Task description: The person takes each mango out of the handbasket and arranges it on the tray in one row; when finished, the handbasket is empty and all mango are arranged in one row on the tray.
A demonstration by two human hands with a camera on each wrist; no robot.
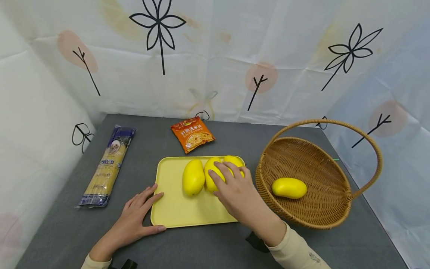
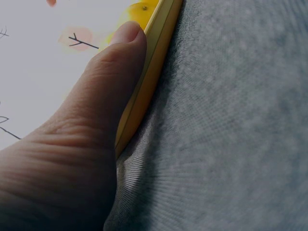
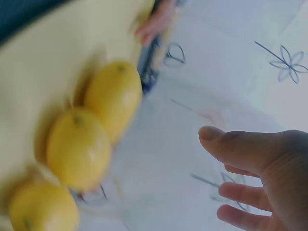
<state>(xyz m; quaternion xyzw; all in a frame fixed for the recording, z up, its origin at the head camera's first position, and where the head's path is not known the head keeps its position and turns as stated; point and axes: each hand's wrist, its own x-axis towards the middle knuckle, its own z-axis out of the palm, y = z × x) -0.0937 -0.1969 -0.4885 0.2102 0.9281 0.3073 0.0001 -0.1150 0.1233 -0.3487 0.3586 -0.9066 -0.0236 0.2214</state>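
Three yellow mangoes lie in a row toward the back right of a yellow tray (image 1: 181, 213): a left one (image 1: 193, 178), a middle one (image 1: 210, 181) and a right one (image 1: 234, 160). Over the middle and right mangoes is my right hand (image 1: 240, 196), partly hiding them. The right wrist view shows its thumb and fingers spread, with a gap to the mangoes (image 3: 78, 149). My left hand (image 1: 134, 216) rests at the tray's left front corner, fingers on the left rim and thumb (image 2: 113, 70) along the front edge. Another mango (image 1: 289, 188) lies inside a wicker basket (image 1: 312, 157).
The basket stands right of the tray, its tall handle (image 1: 377, 157) arching over it. An orange snack packet (image 1: 193, 135) lies behind the tray. To the left is a long pack of pasta (image 1: 107, 168) on the grey table (image 1: 147, 142). Patterned cloth walls (image 1: 215, 48) enclose the table.
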